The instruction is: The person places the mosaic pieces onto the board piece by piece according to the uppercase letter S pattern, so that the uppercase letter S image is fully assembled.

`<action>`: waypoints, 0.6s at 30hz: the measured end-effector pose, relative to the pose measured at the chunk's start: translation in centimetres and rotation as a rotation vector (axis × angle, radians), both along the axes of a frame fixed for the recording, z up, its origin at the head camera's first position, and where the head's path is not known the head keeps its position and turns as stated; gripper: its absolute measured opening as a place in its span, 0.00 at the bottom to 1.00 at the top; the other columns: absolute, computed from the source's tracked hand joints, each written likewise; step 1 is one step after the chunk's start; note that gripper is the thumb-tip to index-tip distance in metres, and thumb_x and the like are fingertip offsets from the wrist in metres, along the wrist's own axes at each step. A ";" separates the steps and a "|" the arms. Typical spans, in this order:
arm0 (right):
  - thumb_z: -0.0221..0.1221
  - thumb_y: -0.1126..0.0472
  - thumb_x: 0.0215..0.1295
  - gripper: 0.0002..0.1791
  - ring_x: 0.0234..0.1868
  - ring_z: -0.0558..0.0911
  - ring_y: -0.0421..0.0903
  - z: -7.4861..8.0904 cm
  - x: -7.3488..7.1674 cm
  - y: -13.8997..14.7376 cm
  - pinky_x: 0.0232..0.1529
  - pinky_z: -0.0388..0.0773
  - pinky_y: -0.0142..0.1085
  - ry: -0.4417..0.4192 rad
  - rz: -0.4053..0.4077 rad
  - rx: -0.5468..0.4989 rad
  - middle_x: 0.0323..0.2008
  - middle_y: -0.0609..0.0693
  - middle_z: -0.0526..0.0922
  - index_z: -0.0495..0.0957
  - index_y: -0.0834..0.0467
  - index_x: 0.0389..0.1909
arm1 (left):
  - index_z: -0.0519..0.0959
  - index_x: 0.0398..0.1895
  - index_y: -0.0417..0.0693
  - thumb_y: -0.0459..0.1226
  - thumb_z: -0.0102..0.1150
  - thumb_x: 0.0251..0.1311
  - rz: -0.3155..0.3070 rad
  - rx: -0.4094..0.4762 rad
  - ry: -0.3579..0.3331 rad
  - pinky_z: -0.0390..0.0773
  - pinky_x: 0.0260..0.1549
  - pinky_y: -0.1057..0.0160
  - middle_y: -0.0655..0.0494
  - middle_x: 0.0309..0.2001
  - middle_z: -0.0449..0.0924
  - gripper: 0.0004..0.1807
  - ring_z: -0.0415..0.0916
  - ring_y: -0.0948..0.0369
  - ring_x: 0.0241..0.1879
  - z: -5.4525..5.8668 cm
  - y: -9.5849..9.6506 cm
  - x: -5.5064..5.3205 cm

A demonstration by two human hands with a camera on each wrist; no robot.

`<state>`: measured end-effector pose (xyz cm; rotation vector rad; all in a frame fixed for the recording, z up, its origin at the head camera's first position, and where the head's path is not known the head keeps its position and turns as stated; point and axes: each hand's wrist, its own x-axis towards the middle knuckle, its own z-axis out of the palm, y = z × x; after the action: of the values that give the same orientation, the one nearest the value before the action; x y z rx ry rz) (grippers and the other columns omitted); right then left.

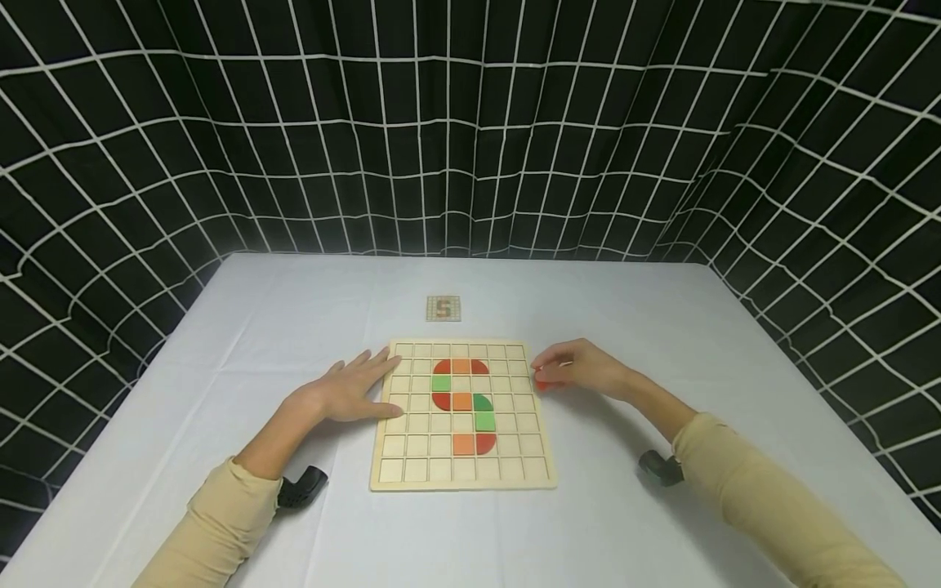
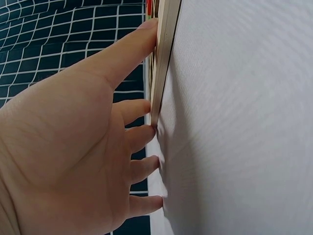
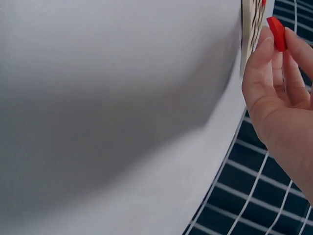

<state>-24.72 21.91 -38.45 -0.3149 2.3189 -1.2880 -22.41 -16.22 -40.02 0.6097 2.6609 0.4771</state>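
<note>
A pale wooden grid board [image 1: 507,471] lies flat on the table. Red quarter-round tiles [image 1: 485,443], orange square tiles [image 1: 461,401], green square tiles [image 1: 485,421] and a green quarter-round tile [image 1: 483,403] sit in its middle cells, forming an S-like figure. My left hand [image 1: 345,392] is spread flat, thumb and index fingertip over the board's left edge; the left wrist view shows the other fingertips down at the white cloth. Just off the board's right edge, my right hand [image 1: 581,367] pinches a small red tile [image 3: 278,34] between thumb and fingertips, raised above the cloth.
Behind the board lies a small pattern card [image 1: 443,309] with an S on a grid. White cloth covers the table [image 1: 603,310]. Dark curtains with a white grid [image 1: 441,122] stand around its back and sides. Black devices [image 1: 301,488] are at both wrists.
</note>
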 end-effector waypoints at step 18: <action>0.64 0.63 0.60 0.12 0.41 0.82 0.46 0.2 0.8 -6.2 0.49 0.76 0.39 0.011 0.163 -0.027 0.38 0.51 0.84 0.82 0.63 0.45 | 0.50 0.75 0.44 0.61 0.54 0.59 -0.014 -0.009 0.002 0.40 0.64 0.35 0.44 0.75 0.41 0.49 0.37 0.42 0.72 0.2 -0.2 0.1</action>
<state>-23.87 15.70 -38.24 -0.5105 2.2346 -1.2411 -22.34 -16.39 -39.79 0.6254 2.6574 0.4613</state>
